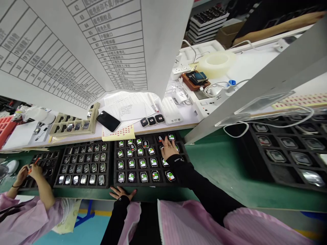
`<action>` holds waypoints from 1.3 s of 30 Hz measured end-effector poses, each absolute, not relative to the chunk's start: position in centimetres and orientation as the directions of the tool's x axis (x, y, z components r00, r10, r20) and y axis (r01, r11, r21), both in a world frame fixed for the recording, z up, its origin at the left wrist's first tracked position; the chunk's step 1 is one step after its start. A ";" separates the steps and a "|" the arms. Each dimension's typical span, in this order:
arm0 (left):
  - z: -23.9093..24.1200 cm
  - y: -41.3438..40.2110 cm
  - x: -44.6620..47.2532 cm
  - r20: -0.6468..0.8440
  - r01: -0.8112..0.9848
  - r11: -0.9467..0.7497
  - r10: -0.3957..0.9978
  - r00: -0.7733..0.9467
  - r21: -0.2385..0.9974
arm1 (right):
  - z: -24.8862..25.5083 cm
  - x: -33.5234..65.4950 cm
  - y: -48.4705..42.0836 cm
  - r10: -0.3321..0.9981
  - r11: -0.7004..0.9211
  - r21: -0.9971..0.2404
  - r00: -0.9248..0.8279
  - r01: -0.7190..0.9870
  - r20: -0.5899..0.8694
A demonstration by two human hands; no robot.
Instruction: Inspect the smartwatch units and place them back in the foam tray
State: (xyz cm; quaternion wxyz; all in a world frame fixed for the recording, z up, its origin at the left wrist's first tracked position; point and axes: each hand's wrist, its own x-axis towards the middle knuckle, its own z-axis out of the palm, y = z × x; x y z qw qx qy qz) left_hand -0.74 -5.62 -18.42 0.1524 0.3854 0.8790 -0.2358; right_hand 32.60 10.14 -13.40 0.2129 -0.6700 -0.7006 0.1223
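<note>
My right hand (168, 148), in a black sleeve, reaches over a black foam tray (114, 170) of smartwatches, its fingertips on watches in the top row (160, 138). Whether it grips one, I cannot tell. The watches (143, 176) sit in rows of cells, their screens lit with green, white and red patches. My left hand (122, 193) lies flat with spread fingers on the green bench (153, 194), just below the tray's front edge, holding nothing. Another tray of dark-screened watches (108, 163) stands to the left.
A co-worker's hands (29, 172) work at a tray on the far left. A large printed table (102, 44) hangs overhead. The white shelf behind holds papers, a phone, small black devices, tape and power strips. A clear acrylic stand (263, 105) stands above a large tray at right.
</note>
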 end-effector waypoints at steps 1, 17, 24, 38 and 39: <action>-18.5 -5.7 -0.8 -0.450 0.752 0.592 0.609 -0.653 -0.289 | -13.4 32.5 10.0 0.990 0.065 -0.457 -0.001 0.887 0.138; -18.6 -6.0 -0.9 -0.469 0.744 0.634 0.602 -0.646 -0.212 | -13.4 28.7 9.1 0.943 0.315 -0.534 -0.194 0.785 0.271; -18.5 -6.3 -0.8 -0.437 0.749 0.632 0.627 -0.645 -0.201 | -12.1 26.3 8.6 0.939 0.343 -0.512 -0.268 0.788 0.216; -19.7 -6.8 -1.3 -0.422 0.743 0.658 0.643 -0.639 -0.124 | -11.7 25.7 14.7 0.997 -0.011 -0.487 -0.030 0.873 -0.077; -19.7 -6.8 -1.3 -0.415 0.737 0.665 0.640 -0.646 -0.122 | -11.8 25.4 15.1 0.995 -0.019 -0.487 -0.033 0.873 -0.096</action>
